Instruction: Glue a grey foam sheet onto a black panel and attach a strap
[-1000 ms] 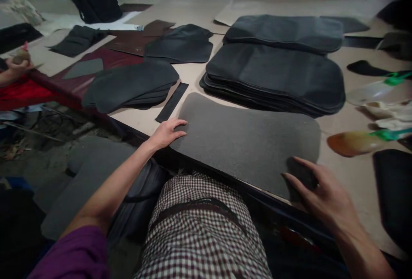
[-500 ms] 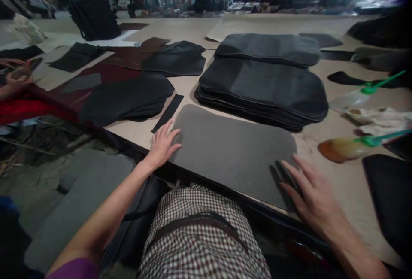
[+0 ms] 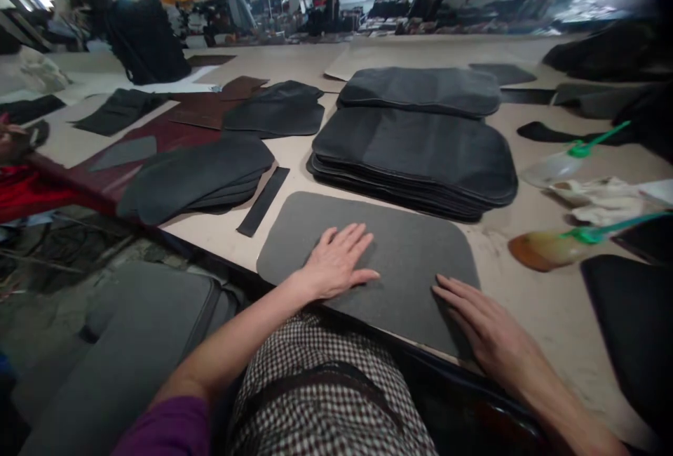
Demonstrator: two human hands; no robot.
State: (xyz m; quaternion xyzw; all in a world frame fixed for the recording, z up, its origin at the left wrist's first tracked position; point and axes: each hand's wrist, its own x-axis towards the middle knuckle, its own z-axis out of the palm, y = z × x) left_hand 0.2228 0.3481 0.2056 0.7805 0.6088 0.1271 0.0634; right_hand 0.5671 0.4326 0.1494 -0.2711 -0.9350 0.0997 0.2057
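A flat grey panel with rounded corners [image 3: 404, 238] lies at the table's front edge. Palm down, my left hand [image 3: 339, 263] rests on its left half with the fingers stretched out. My right hand [image 3: 481, 319] lies at the panel's right end, fingers extended over its edge and holding nothing. Just behind the panel is a thick stack of black panels [image 3: 415, 154], with another grey-black stack [image 3: 420, 91] beyond it. Left of the panel lies a narrow black strip [image 3: 263, 201].
Fanned black pieces [image 3: 200, 175] lie to the left. At the right are an amber-filled squeeze bottle [image 3: 549, 249], a clear bottle with green nozzle [image 3: 557, 165], a crumpled cloth [image 3: 599, 200] and a black panel [image 3: 631, 323]. Another person's hand [image 3: 13, 144] shows at far left.
My left hand has moved right, from the panel's left edge onto its surface. The right hand has shifted slightly left over the right end. The camera view has tilted up a little.
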